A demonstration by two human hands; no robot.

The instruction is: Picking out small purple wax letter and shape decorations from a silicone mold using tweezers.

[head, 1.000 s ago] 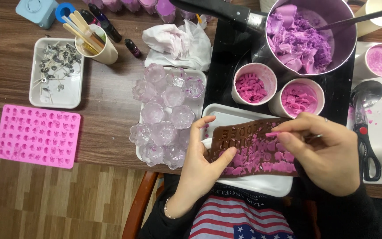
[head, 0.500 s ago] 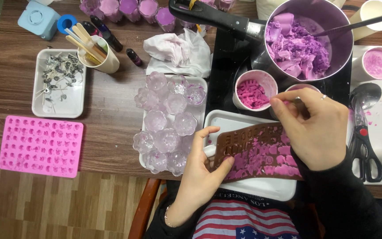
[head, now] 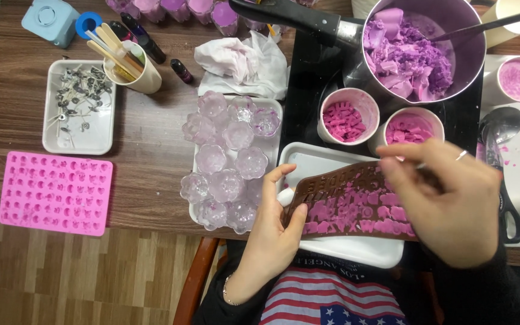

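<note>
Brown flexible letter mould (head: 356,201), cavities packed with pink wax pieces, bent over white rectangular tray (head: 308,159). Left hand (head: 272,232) gripping the mould's left edge, thumb on top. Right hand (head: 452,201) over the mould's right end, fingertips pinched together, contents not discernible. Left of the mould: clear flower-shaped glass holders (head: 227,180). Beyond: two round cups of pink chips (head: 344,117).

The scene is brightly and evenly lit from above, with soft, short shadows under the cups and trays on the tabletop (head: 151,150). The black cooktop (head: 308,108) shows a faint sheen, and the clear flower-shaped holders (head: 227,159) catch small highlights. Focus is sharp overall; the right hand (head: 452,201) looks slightly soft at its fingertips.
</note>
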